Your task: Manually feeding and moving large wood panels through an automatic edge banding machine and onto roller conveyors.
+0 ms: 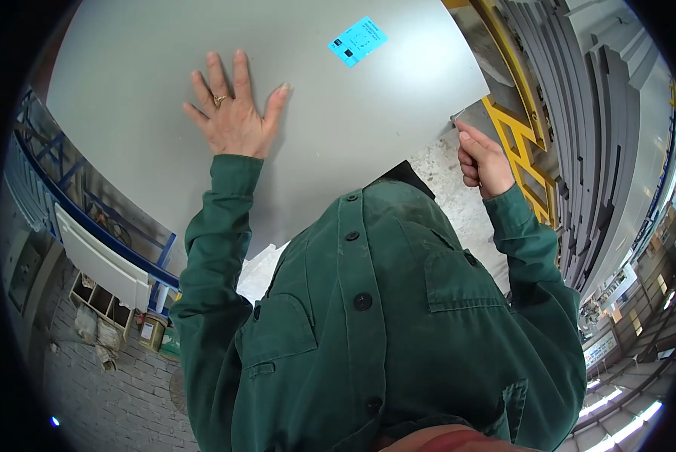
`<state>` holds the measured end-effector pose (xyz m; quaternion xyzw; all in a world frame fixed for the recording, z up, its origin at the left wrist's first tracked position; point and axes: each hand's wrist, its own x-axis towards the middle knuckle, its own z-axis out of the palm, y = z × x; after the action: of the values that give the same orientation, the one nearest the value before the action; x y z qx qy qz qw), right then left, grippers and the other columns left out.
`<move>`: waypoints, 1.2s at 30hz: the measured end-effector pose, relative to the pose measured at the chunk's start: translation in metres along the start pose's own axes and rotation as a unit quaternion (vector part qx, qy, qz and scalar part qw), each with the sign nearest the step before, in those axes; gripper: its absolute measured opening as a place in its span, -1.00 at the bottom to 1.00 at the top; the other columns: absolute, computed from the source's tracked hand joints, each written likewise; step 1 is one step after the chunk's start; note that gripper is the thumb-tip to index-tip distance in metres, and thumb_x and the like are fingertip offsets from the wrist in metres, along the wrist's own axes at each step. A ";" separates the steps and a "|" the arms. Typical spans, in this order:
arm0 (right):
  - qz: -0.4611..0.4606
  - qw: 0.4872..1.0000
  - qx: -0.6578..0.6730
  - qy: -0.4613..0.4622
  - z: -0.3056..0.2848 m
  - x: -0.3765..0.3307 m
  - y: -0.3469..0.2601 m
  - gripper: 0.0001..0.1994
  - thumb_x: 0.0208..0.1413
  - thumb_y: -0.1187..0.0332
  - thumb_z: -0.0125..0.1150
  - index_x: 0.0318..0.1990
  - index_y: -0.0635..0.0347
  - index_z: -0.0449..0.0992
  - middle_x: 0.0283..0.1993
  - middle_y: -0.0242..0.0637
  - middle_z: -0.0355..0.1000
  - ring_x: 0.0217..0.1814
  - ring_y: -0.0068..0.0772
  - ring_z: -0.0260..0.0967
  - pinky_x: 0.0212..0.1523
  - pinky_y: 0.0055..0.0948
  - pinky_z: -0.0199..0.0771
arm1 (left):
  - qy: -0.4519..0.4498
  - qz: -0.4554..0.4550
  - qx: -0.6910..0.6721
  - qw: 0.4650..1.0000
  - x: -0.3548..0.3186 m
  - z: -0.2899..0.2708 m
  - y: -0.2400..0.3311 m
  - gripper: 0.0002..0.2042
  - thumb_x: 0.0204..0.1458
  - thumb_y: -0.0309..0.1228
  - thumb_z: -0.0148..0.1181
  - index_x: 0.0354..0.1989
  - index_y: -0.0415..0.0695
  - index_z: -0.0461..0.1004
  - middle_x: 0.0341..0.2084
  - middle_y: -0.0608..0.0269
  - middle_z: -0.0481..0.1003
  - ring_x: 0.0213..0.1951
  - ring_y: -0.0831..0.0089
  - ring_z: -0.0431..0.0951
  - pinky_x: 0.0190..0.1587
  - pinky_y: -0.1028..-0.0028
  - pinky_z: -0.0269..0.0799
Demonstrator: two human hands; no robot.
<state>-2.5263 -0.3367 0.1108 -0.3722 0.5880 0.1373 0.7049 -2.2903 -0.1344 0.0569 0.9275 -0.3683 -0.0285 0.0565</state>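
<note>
Left hand (pixel 232 113) flat on grey sheet (pixel 127 83), right hand (pixel 482 160) seemingly pinching corner

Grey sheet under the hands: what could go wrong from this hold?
The grey sheet is large, and the left hand only presses flat on its face, so it could slide. The right hand pinches just the corner, apparently bare-fingered, so the thin edge might cut or slip free. The yellow frame and the stacked grey sheets stand close on the right; a swinging corner could strike them.
</note>
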 end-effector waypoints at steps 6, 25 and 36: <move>0.045 0.999 0.028 -0.001 0.003 0.000 -0.010 -0.63 0.00 0.31 -0.19 0.01 0.09 0.07 -0.71 -0.52 -0.06 -0.77 -0.73 -0.24 -0.80 -0.73 -0.26 | -0.004 -0.003 0.010 1.000 0.000 0.000 -0.002 -0.33 -0.24 0.16 -0.21 0.07 0.11 -0.09 0.10 0.26 -0.24 0.11 0.10 -0.31 -0.02 -0.07 -0.42; 0.022 0.989 0.126 -0.072 -0.009 0.031 0.009 -0.94 -0.03 0.35 -0.15 -0.47 0.06 0.17 -0.74 -0.53 -0.04 -0.81 -0.73 -0.23 -0.84 -0.71 -0.26 | 0.026 -0.001 0.015 1.000 -0.001 0.003 -0.003 -0.33 -0.25 0.17 -0.20 0.06 0.11 -0.06 0.09 0.24 -0.21 0.10 0.07 -0.26 -0.04 -0.10 -0.35; -0.318 0.943 -0.060 0.082 0.004 -0.004 0.062 -0.78 0.02 0.24 -0.22 -0.24 0.11 0.27 -0.70 -0.53 -0.05 -0.74 -0.73 -0.17 -0.75 -0.74 -0.13 | 0.096 0.056 -0.331 0.937 -0.028 0.005 -0.060 -0.50 -0.26 0.00 -0.02 -0.13 0.01 0.24 -0.05 0.08 0.09 0.02 0.21 0.00 -0.02 0.06 -0.16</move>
<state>-2.5636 -0.2908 0.0920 -0.5916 0.4858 -0.0897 0.6371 -2.2706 -0.0725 0.0447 0.8322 -0.3825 -0.0562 0.3974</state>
